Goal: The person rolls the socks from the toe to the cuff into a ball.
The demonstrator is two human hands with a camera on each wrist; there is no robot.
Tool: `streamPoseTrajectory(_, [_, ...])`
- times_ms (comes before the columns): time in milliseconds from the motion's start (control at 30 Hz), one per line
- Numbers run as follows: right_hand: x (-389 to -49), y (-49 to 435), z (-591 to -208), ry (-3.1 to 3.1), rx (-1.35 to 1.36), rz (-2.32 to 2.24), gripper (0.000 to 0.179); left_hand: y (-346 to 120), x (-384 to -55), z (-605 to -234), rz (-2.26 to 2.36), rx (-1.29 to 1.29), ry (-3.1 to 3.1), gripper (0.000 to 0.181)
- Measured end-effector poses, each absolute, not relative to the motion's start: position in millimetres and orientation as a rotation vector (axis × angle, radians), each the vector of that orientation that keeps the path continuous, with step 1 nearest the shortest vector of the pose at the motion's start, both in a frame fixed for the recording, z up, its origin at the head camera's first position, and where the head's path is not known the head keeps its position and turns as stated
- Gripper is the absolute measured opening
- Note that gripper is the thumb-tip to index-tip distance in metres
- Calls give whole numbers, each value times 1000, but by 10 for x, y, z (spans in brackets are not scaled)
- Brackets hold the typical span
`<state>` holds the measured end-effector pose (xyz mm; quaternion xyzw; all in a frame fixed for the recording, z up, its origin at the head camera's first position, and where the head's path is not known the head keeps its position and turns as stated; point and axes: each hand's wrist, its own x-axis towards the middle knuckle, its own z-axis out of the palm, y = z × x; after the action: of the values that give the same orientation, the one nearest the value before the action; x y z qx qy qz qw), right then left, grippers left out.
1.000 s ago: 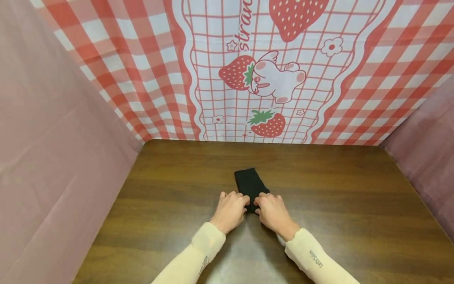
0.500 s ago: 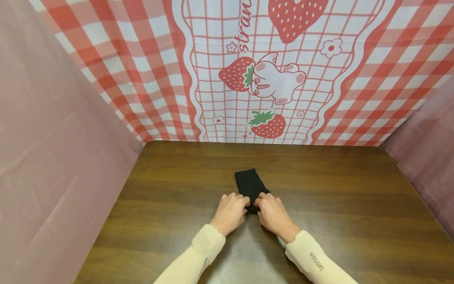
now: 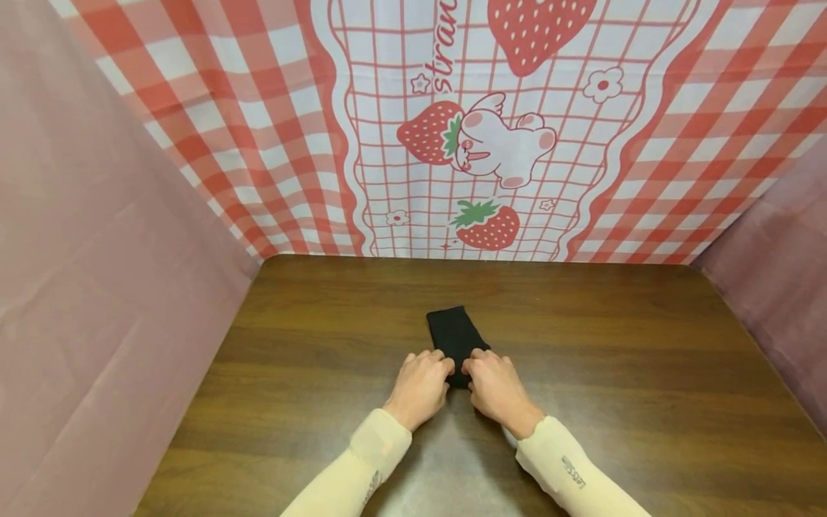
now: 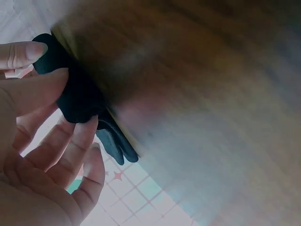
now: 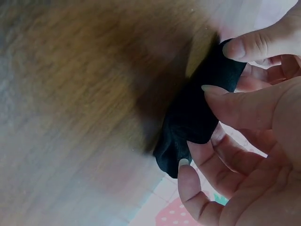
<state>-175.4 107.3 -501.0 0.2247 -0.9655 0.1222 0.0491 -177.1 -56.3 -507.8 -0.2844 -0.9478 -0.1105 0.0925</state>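
A dark black cloth (image 3: 454, 332), folded into a narrow strip, lies on the wooden table in front of the person. The left hand (image 3: 421, 383) grips its near end from the left, thumb on the near side and fingers curled over. From the right, the right hand (image 3: 497, 384) holds the same end in a like way. Close up in the left wrist view, the near end of the cloth (image 4: 81, 96) looks thick and rounded, with layered folds beyond it. In the right wrist view both thumbs press the cloth (image 5: 195, 106), and its far part is partly hidden by fingers.
The brown wooden table (image 3: 310, 301) ends at a hanging red-and-white checked curtain (image 3: 278, 143) with printed strawberries. Pink drapes (image 3: 97, 287) line the left and right sides.
Hands and cloth keep almost the same place and pose; only a very slight shift of the whole view shows.
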Motion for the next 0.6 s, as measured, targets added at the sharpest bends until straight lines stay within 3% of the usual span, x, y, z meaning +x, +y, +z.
streamPoseTrajectory(600, [-1712,1062,-5059,-2841,750,367,18,-560,-1763,-5052,-279,-809,-2839,9])
